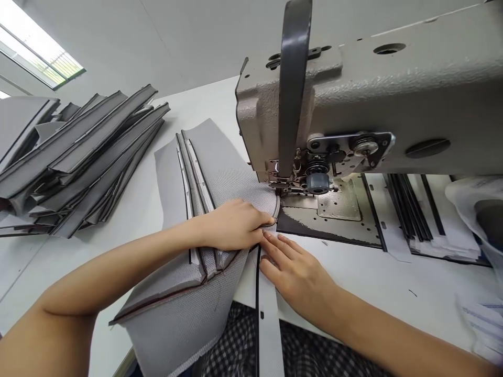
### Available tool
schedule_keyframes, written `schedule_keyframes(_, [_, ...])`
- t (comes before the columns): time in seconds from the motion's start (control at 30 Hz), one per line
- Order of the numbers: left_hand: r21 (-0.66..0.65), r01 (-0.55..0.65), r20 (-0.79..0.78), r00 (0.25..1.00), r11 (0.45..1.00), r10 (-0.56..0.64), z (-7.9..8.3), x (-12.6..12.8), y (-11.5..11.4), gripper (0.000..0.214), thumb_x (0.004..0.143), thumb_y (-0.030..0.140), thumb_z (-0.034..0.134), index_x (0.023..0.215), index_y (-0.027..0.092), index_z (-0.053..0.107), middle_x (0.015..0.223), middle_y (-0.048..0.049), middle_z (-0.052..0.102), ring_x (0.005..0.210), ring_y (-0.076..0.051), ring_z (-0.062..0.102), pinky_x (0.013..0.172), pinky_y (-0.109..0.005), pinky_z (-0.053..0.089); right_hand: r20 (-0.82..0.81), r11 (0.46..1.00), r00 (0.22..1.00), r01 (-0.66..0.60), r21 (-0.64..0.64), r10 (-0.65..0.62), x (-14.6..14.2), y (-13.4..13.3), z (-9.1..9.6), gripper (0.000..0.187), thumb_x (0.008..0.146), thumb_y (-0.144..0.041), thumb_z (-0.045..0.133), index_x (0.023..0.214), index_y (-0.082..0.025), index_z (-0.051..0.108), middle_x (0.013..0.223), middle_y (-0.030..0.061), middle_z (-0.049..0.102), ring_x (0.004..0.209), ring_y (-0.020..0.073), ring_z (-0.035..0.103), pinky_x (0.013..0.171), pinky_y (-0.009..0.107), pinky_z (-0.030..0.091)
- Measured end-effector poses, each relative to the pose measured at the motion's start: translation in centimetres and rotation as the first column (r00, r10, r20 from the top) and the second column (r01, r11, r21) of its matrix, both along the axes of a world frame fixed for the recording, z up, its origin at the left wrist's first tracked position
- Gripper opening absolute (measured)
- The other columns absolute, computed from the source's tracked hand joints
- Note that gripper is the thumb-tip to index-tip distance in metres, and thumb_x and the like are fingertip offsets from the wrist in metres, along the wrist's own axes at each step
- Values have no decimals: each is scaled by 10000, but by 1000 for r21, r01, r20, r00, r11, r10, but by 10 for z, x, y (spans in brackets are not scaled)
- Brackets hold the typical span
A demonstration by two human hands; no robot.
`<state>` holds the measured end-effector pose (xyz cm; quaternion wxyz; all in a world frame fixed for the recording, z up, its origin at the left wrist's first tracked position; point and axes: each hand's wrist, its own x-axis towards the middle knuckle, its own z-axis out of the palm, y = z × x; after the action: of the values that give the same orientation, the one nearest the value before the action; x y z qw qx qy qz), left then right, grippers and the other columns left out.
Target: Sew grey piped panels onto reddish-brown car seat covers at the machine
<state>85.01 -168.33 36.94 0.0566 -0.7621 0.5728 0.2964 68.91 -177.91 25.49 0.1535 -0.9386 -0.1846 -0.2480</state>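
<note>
A grey mesh fabric piece (220, 167) lies on the white table in front of an industrial sewing machine (373, 94), its near end hanging over the table edge. My left hand (231, 225) rests on the fabric, fingers pinching its curved edge close to the presser foot (281, 180). My right hand (294, 267) lies flat with fingers stretched out, pressing a white strip with a black edge (267, 314) against the fabric edge. The strip hangs down over the table's front.
A large pile of grey stitched panels (74, 152) lies at the left. More white and black strips (416, 209) lie under the machine arm at the right, beside a plastic bag (479, 209). The metal needle plate (338, 201) sits right of the presser foot.
</note>
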Motion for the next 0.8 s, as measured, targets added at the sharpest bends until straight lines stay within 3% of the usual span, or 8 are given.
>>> schedule_keyframes(0.2, [43,25,77,997,999,-29,-1,-5,-3,400,912,200,462,1266,220,647,939,-53,751,875,-237,688,689,-323,404,17,999,999,49,-11,-49,-3,10,1,190,895,-46,463,828,-144,611,1202,223,676,1159,296,649,972,432,557])
schedule_keyframes(0.47, [84,89,129,987,992,-100,-2,-6,-10,289,854,177,480,1014,212,718,802,-46,725,758,-224,663,568,-330,295,10,996,996,85,9,-85,0,15,5,209,877,-33,453,790,-158,596,1114,198,702,1129,283,658,970,429,558])
schedule_keyframes(0.8, [-17,56,103,993,998,-53,-10,-2,-5,262,849,247,517,1010,235,723,822,-39,709,799,-218,640,632,-325,355,-10,997,997,75,-11,-75,0,13,4,221,904,-45,452,796,-154,611,1070,184,704,1130,276,651,980,416,543])
